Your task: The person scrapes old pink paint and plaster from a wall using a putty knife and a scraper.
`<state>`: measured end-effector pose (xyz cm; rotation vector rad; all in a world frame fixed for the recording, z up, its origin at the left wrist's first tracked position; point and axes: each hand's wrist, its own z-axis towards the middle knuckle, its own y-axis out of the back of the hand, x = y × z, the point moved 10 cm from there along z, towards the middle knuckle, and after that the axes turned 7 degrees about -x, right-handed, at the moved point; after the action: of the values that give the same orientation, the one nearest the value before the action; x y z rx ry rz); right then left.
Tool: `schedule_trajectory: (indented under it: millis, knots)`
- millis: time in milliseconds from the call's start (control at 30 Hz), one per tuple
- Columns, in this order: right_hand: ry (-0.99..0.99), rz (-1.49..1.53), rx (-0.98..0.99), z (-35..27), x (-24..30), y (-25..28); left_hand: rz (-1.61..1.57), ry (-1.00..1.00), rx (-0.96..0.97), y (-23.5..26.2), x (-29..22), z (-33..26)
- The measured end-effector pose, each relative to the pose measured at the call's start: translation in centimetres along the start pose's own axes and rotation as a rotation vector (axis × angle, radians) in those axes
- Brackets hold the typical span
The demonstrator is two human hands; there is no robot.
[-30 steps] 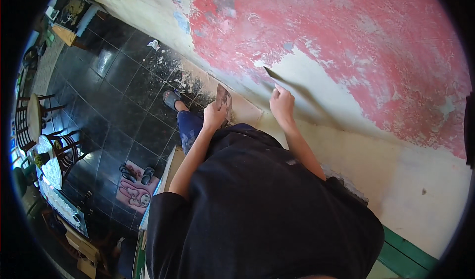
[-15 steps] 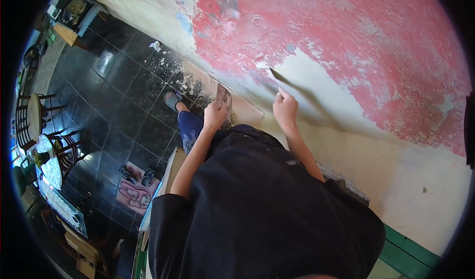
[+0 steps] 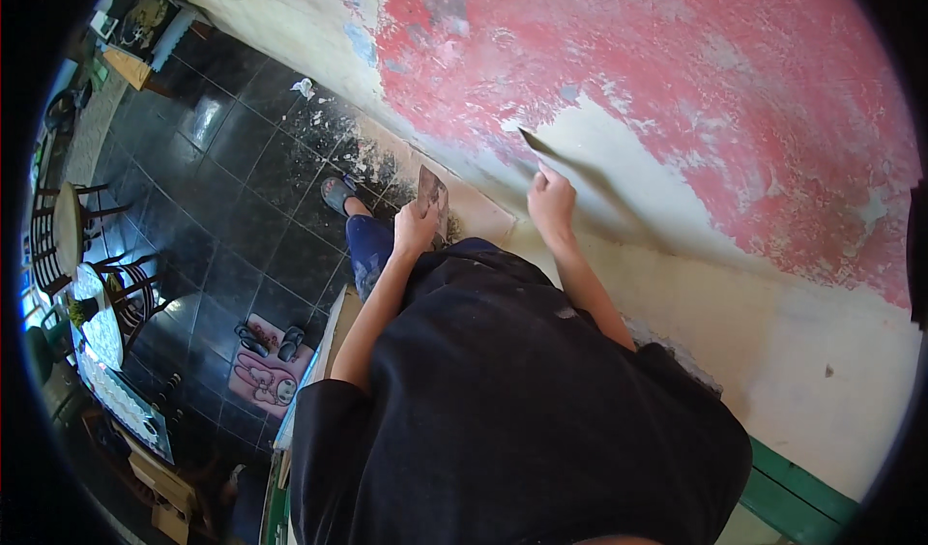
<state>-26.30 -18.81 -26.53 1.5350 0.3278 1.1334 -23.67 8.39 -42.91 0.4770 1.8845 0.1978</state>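
While the flat trowel (image 3: 431,197) was gripped in the closed left hand (image 3: 414,232) and kept low beside the knee, the scraper (image 3: 535,147) was clamped in the fisted right hand (image 3: 552,203), its blade laid against the wall (image 3: 677,255) at the edge of the red paint (image 3: 677,71).

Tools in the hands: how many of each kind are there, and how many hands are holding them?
Scrapers with a thin blade against the wall: 1, the scraper in the right hand
Flat trowel plates: 1, the trowel plate in the left hand
Hands holding tools: 2
Total tools: 2
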Motion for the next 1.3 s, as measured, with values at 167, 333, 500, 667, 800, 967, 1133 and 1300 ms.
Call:
schedule_trajectory:
  millis: [167,333,500,667,800,967,1133,1300]
  knots:
    - [0.022,-0.027,0.017,-0.8,-1.3,-1.7,0.082,-0.029,0.008,-0.2,-0.1,0.3]
    - [-0.057,-0.020,0.037,-0.1,-0.8,-0.7,0.059,-0.044,0.011,-0.4,-0.3,0.2]
    - [0.047,0.026,0.008,-0.4,-0.1,-2.5,0.045,0.005,0.026,-0.4,-0.3,0.1]
    - [0.017,0.013,-0.009,-0.4,-0.4,-1.5,0.051,-0.036,0.007,-0.2,-0.1,-0.3]
    - [0.047,-0.015,0.030,-0.4,-0.3,-4.3,0.053,-0.011,-0.005,0.0,0.7,-0.2]
    - [-0.054,0.011,0.029,-0.5,-2.1,-2.8,0.027,-0.022,-0.006,0.3,0.0,-0.4]
    - [0.053,-0.034,0.054,0.0,-1.5,-7.1,0.034,-0.003,-0.002,1.0,-0.1,-1.1]
    - [0.029,0.000,0.020,-0.8,-2.3,-4.3,0.071,-0.014,-0.032,1.4,0.8,-0.8]
